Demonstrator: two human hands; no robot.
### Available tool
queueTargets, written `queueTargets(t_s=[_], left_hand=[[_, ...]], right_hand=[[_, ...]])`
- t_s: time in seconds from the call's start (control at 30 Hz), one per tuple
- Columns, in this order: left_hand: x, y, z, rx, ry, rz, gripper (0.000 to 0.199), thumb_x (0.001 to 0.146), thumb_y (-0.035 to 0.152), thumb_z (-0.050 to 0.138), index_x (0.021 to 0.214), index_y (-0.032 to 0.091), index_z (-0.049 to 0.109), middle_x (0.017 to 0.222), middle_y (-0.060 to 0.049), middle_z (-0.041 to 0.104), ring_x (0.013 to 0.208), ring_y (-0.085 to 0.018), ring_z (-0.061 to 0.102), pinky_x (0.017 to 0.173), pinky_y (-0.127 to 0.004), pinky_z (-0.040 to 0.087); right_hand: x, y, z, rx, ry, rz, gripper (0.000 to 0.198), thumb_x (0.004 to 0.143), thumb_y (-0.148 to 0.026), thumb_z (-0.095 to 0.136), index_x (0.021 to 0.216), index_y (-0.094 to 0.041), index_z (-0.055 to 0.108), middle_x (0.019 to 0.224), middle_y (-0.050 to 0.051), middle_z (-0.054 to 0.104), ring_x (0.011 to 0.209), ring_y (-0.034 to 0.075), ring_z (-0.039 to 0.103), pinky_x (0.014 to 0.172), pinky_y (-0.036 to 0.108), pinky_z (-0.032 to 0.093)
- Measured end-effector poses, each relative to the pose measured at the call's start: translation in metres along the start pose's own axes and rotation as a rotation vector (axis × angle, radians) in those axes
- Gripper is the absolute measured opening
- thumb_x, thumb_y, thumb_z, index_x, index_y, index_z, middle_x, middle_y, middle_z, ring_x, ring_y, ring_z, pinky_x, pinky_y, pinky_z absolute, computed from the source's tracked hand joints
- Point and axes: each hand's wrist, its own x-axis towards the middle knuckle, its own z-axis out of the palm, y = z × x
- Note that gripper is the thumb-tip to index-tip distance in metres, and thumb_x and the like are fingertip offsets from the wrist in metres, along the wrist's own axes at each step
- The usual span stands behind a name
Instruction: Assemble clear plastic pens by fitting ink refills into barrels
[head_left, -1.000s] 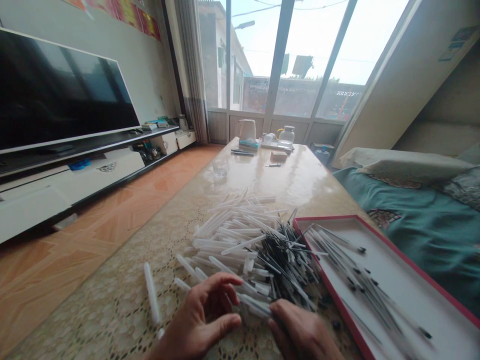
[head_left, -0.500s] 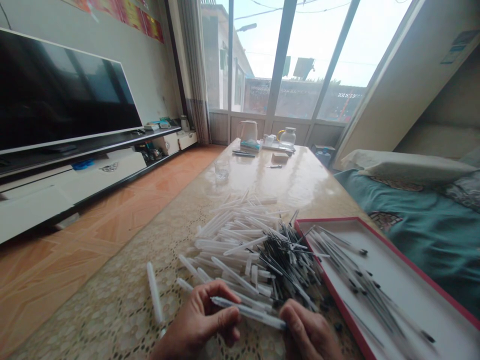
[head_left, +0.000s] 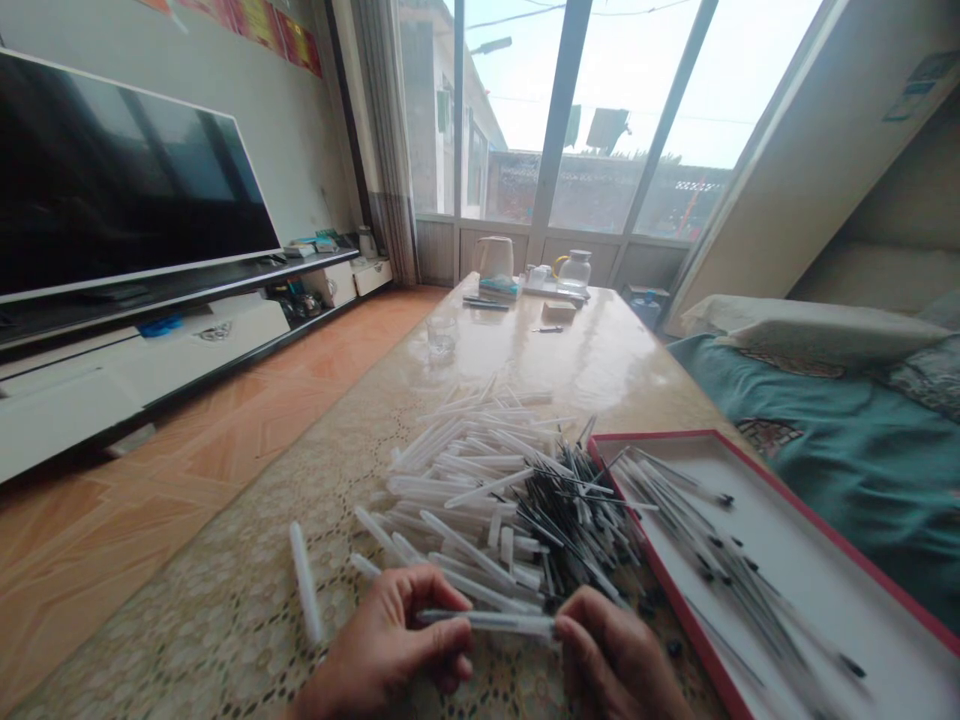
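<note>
Between my two hands lies a translucent white pen, held nearly level above the patterned table. Thumb and forefinger of my left hand pinch its left part. The fingers of my right hand close round its right end and hide the tip there. Just beyond is a heap of white pen barrels, with a pile of dark ink refills at its right side. One separate white pen barrel rests on the table left of my left hand.
A shallow red-rimmed box on the right holds several assembled pens with black ends. Farther along the table stand a glass cup, a beige kettle and a glass jug. A sofa borders the right side.
The pen has turned from a slant to almost level. My left thumb and forefinger have closed on its left part, and my right hand has risen slightly.
</note>
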Motion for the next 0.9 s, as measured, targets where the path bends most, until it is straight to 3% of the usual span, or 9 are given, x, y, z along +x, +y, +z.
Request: queueTargets(t_s=[0.23,0.43,0.57,0.77,0.9], left_hand=[[0.001,0.004,0.0,-0.022,0.018,-0.008,0.032,0.064,0.037,0.083,0.072,0.014,0.063,0.054,-0.001,0.073,0.046,-0.012,0.062,0.049,-0.021,0.046],[0.0,0.006,0.002,-0.011,0.039,0.011,0.031,0.063,0.036,0.084,0.071,0.014,0.064,0.053,-0.002,0.073,0.046,-0.012,0.063,0.049,-0.021,0.046],[0.0,0.007,0.003,-0.014,0.058,-0.006,0.031,0.063,0.037,0.084,0.07,0.015,0.063,0.051,-0.001,0.072,0.046,-0.012,0.062,0.049,-0.021,0.046],[0.002,0.005,0.001,0.006,0.047,0.0,0.031,0.064,0.038,0.083,0.071,0.015,0.063,0.052,-0.001,0.072,0.046,-0.013,0.063,0.049,-0.021,0.046],[0.003,0.003,-0.001,0.016,0.039,-0.006,0.03,0.065,0.038,0.082,0.071,0.016,0.063,0.053,-0.001,0.072,0.046,-0.013,0.062,0.049,-0.021,0.045]], right_hand=[[-0.004,-0.022,-0.002,0.258,-0.047,0.135,0.047,0.08,-0.067,0.054,0.077,-0.02,0.052,0.062,-0.003,0.05,0.049,0.011,0.046,0.046,0.021,0.032],[0.002,-0.002,0.001,0.091,0.013,0.025,0.058,0.088,-0.07,0.033,0.062,-0.02,0.049,0.049,-0.003,0.045,0.044,0.011,0.04,0.043,0.022,0.029],[0.002,0.003,0.001,0.047,0.018,0.007,0.053,0.088,-0.066,0.039,0.064,-0.02,0.05,0.051,-0.002,0.05,0.046,0.011,0.043,0.045,0.021,0.03],[-0.002,-0.013,-0.002,0.129,0.028,0.082,0.045,0.082,-0.064,0.053,0.078,-0.019,0.059,0.061,-0.001,0.057,0.051,0.013,0.052,0.045,0.021,0.036],[0.0,-0.008,-0.003,0.006,0.075,0.009,0.052,0.089,-0.062,0.042,0.064,-0.019,0.057,0.054,0.001,0.057,0.049,0.013,0.05,0.047,0.022,0.035]])
